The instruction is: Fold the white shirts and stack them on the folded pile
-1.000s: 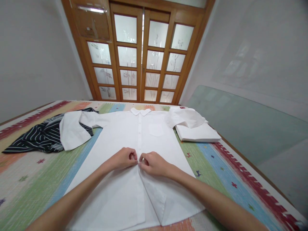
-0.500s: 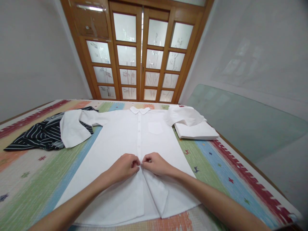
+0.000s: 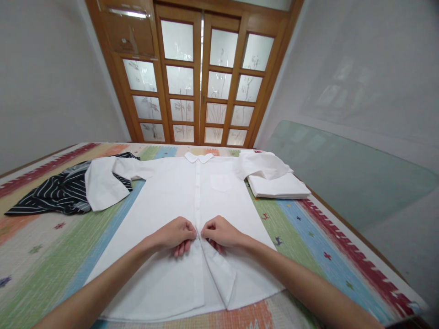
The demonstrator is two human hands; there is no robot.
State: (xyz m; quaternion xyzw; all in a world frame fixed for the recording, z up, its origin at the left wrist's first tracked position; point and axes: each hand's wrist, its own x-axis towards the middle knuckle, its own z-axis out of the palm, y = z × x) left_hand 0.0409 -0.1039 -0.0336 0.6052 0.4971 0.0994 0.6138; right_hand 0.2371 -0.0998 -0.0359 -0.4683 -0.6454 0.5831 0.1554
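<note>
A white shirt (image 3: 171,192) lies spread out flat, its collar at the far end and its hem towards me. Buttons run down its front, fastened at least along the upper part. My left hand (image 3: 180,234) pinches the left front edge of the placket between thumb and finger. Close beside it, my right hand (image 3: 219,231) pinches the other front edge, fingertips almost meeting the left ones. Below both hands the two fronts part, and the right one is folded back in a flap. Any button between my fingertips is hidden.
Under the shirt's left sleeve lies a crumpled black-and-white striped garment (image 3: 58,192). A folded white stack (image 3: 277,186) sits by the right sleeve. The patterned cloth (image 3: 37,256) covers the surface. Wooden glazed doors (image 3: 200,77) stand behind; a glass panel (image 3: 343,169) leans at the right wall.
My hands stay at the placket. The left has shifted slightly left, its lower fingers now showing beneath the thumb, and the right hand's lower fingers have spread under the edge.
</note>
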